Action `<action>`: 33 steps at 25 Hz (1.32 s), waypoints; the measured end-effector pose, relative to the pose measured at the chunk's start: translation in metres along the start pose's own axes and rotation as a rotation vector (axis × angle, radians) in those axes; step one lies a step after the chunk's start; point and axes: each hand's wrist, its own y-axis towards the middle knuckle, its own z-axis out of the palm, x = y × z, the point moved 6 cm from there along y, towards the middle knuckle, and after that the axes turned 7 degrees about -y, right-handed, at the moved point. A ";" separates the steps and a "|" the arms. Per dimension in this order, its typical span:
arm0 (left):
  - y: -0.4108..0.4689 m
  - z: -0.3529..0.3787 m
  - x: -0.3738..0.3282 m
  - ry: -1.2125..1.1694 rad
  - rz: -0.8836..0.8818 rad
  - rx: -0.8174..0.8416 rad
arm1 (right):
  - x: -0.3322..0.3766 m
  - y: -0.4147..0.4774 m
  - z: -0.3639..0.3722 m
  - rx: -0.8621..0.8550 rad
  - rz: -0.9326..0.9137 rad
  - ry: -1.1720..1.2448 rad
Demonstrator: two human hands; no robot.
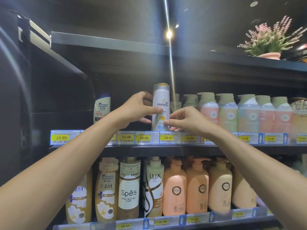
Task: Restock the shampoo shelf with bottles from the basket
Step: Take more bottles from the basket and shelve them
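- The left hand (pixel 137 108) is gripping the white shampoo bottle (pixel 160 100) from its left side, with the thumb lying across the front label and the other fingers curling round behind it
- The right hand (pixel 184 119) is pinching the lower right part of the same bottle between thumb and forefinger, while its remaining fingers are curling loosely near the bottle's base
- The white shampoo bottle is standing upright at the front edge of the middle shelf (pixel 166 147), just above a yellow price tag (pixel 168 137) reading 18.00, with its gold cap pointing up
- To the left of it a gap is showing, and beyond the gap a blue and white bottle (pixel 101 107) is standing further back in the shadow, well apart from the held bottle
- To the right a row of pump bottles (pixel 227 113) in pink and pale green is filling the same shelf, packed side by side, and the nearest ones are sitting just behind the right hand
- On the lower shelf (pixel 166 221) a line of bigger bottles is standing, among them a white-labelled clear bottle (pixel 129 188), a green-topped pump bottle (pixel 153 186) and several peach pump bottles (pixel 174 188)
- On the top shelf (pixel 216 57) at the right a potted plant (pixel 269 42) with pink flowers is sitting
- A ceiling light (pixel 169 34) is glaring above, throwing a bright streak down past the bottle
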 end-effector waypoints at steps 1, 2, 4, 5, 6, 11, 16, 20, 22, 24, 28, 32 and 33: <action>-0.001 -0.001 0.001 0.024 0.000 0.008 | 0.001 0.000 0.000 0.004 0.000 0.002; -0.002 -0.001 0.002 0.045 0.002 0.013 | 0.001 -0.001 0.000 0.006 -0.003 -0.001; -0.004 -0.001 0.002 0.084 0.004 0.001 | 0.003 -0.003 -0.001 0.005 -0.012 -0.034; -0.006 -0.001 0.002 0.101 0.007 -0.013 | 0.004 -0.004 -0.002 0.000 -0.012 -0.059; -0.007 -0.001 0.001 0.118 0.011 -0.024 | 0.005 -0.005 -0.004 -0.015 -0.005 -0.088; -0.036 -0.011 -0.003 0.250 0.034 -0.135 | 0.007 -0.027 -0.020 -0.355 -0.063 -0.272; -0.112 -0.024 0.000 0.805 0.265 -0.315 | 0.031 -0.077 0.010 -0.611 -0.459 -0.370; -0.178 -0.041 0.011 1.295 0.294 -0.323 | 0.056 -0.095 0.071 -0.540 -0.520 -0.495; -0.216 -0.059 0.025 1.461 0.234 -0.320 | 0.074 -0.102 0.105 -0.474 -0.542 -0.516; -0.258 -0.076 0.037 1.541 0.206 -0.314 | 0.093 -0.110 0.139 -0.415 -0.557 -0.493; -0.353 -0.119 0.064 1.600 0.081 -0.285 | 0.147 -0.136 0.224 -0.290 -0.606 -0.376; -0.459 -0.169 0.088 1.593 -0.116 -0.277 | 0.205 -0.170 0.317 -0.149 -0.649 -0.290; -0.489 -0.182 0.092 1.589 -0.176 -0.269 | 0.221 -0.180 0.341 -0.120 -0.647 -0.281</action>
